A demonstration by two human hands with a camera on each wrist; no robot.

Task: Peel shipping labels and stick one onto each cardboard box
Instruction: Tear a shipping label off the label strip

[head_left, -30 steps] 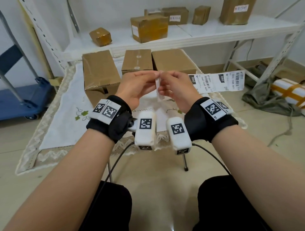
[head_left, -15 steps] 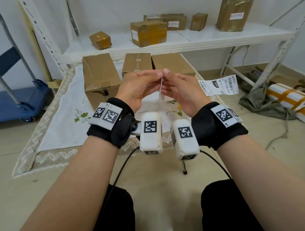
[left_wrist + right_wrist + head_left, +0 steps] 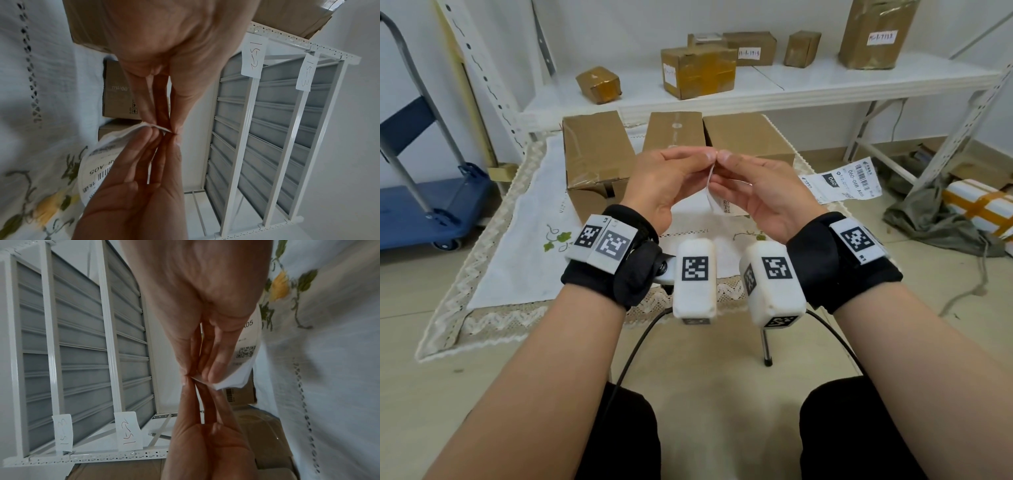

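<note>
Both hands are pinching the top corner of the white printed shipping label (image 3: 717, 197), left hand (image 3: 664, 181) against right hand (image 3: 756, 192), probably to split sticker from backing. The three plain brown cardboard boxes (image 3: 595, 147) wait just beyond the fingertips.

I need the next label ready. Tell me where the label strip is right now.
In the head view the label strip hangs right of centre, its near end pinched between the left hand and right hand, in front of the rightmost cardboard box.
</note>
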